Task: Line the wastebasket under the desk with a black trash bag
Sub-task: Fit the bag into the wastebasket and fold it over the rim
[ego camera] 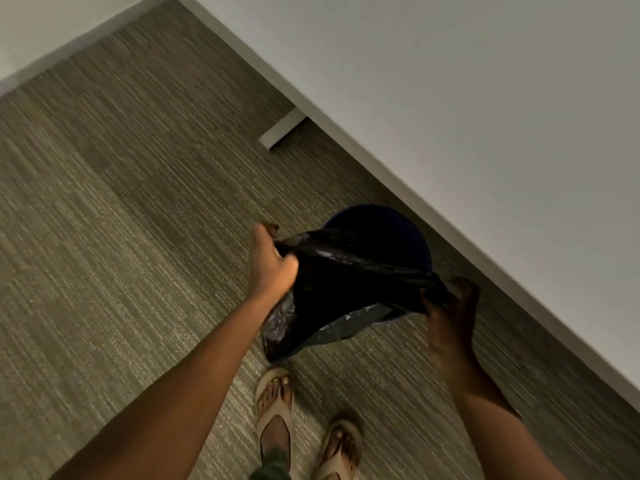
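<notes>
Overhead, a person stands on carpet holding a black trash bag stretched between both hands above a dark blue wastebasket, which sits on the floor at the near edge of a white tabletop. The left hand has its grip closed on the bag's left edge; the right hand pinches the right edge. To line the basket well, the bag's mouth probably needs spreading wider, then lowering so the rim can be folded over evenly. Most of the basket is hidden behind the bag, the bag's opening is hard to make out, and dim light obscures the right fingers.
</notes>
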{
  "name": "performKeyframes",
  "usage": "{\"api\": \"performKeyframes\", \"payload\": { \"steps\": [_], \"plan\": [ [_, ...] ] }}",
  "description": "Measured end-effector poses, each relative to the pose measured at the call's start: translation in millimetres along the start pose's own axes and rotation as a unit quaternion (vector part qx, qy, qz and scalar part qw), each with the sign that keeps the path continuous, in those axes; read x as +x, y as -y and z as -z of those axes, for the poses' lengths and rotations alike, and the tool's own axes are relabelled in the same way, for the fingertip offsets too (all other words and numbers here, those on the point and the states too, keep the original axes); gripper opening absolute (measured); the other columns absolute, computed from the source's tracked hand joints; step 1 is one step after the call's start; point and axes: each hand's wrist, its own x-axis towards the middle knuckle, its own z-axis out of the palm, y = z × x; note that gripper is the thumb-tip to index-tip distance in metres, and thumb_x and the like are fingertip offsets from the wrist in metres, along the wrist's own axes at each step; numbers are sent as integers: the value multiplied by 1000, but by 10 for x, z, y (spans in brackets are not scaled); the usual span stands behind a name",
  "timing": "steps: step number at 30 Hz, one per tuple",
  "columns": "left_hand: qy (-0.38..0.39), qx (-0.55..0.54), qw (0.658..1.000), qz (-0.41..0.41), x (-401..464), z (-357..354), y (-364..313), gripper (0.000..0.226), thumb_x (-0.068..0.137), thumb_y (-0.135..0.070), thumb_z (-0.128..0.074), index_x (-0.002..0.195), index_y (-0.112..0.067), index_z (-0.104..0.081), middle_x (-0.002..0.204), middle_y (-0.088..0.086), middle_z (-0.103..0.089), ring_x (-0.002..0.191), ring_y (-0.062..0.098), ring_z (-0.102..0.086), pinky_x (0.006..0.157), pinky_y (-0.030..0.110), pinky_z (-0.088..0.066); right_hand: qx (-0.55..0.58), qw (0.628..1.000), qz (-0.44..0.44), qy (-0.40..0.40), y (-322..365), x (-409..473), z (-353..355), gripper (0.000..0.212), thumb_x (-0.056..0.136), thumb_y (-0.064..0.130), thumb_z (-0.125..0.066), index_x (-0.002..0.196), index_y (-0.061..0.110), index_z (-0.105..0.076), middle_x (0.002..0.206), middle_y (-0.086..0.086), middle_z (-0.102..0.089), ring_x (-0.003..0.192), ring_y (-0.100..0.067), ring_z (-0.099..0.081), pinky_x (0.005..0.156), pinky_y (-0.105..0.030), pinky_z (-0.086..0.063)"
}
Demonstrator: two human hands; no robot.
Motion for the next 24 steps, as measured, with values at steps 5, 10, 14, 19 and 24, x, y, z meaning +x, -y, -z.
{"api": "performKeyframes", "payload": {
  "steps": [5,10,14,19,24],
  "plan": [
    [10,190,968,-166,111,-133,0,26,80,7,-62,89,-17,-64,111,5,-62,94,19,-64,81,18,-50,-201,954,221,5,155,106,147,28,83,-12,-76,85,14,-66,88,11,-61,78,-9,-63,72,-28,-55],
    [93,272,897,-338,413,-332,50,30,94,-12,-64,122,-18,-73,122,11,-71,119,30,-65,102,42,-52,-316,896,303,75,26,357,189,38,80,-20,-75,114,-2,-76,113,-12,-75,103,-39,-72,84,-45,-60],
    [121,291,884,-345,715,-525,-29,35,85,-11,-67,118,-3,-75,114,22,-75,108,44,-68,100,48,-53,-343,882,306,107,-186,654,103,53,90,-15,-67,141,0,-62,136,-29,-64,120,-49,-65,96,-56,-56],
    [108,264,920,-267,1102,-898,-63,26,100,-23,-54,118,-9,-67,110,21,-76,99,43,-73,74,38,-49,-434,852,253,148,-397,1111,-3,67,106,14,-53,165,23,-24,141,-21,-56,105,-41,-64,73,-29,-39],
    [133,276,933,-191,1265,-1079,13,37,110,-30,-42,125,-10,-69,118,23,-73,105,41,-72,76,34,-44,-475,832,219,185,-526,1471,-196,84,101,5,-52,165,39,-9,106,-7,-64,59,-25,-56,48,-32,-38]
  ]
}}
